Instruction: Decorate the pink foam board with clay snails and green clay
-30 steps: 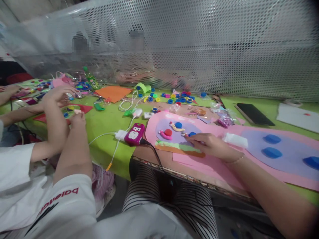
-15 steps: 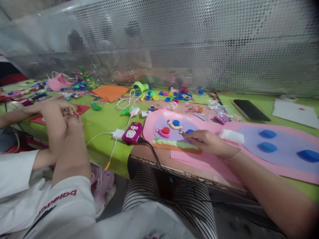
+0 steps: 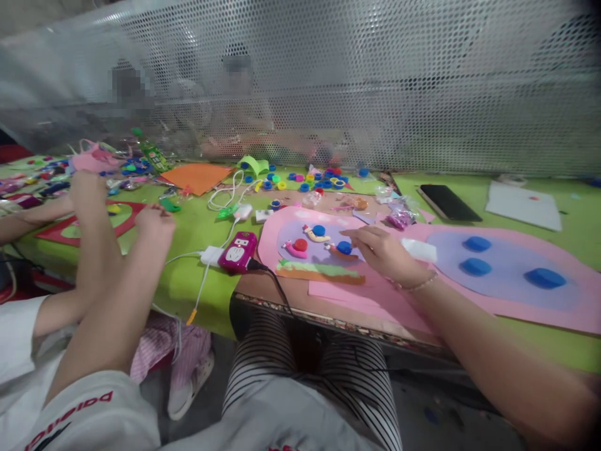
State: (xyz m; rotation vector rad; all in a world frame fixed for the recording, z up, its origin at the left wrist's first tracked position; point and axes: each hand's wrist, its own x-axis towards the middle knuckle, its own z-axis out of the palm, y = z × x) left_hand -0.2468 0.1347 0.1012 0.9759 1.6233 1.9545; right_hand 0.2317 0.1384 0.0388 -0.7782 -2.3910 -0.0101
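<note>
My right hand [image 3: 378, 250] hovers just right of the snail picture, fingers stretched out and nothing visible in them. Close to its fingertips lies an orange clay snail with a blue cap shell [image 3: 344, 247]. Beside it on the pink and lilac card [image 3: 270, 241] are a pink snail with a red shell [image 3: 300, 245] and a cream snail with a blue shell [image 3: 318, 231]. A green and orange strip [image 3: 319, 272] runs along the card's bottom. My left hand [image 3: 154, 227] is closed over the green table at the left, near a red-framed card [image 3: 134, 219]; anything in its fingers is too small to make out.
A co-worker's hand [image 3: 88, 188] is close to my left arm. A purple socket block [image 3: 238, 252] with cables stands left of the card. Bottle caps [image 3: 305, 187] lie behind it. To the right are a phone [image 3: 449, 202] and a second card [image 3: 511, 247] with blue caps.
My right hand has drawn back from the orange snail, which now shows in full. My left hand has moved apart from the co-worker's hand, toward the right. The view has shifted slightly.
</note>
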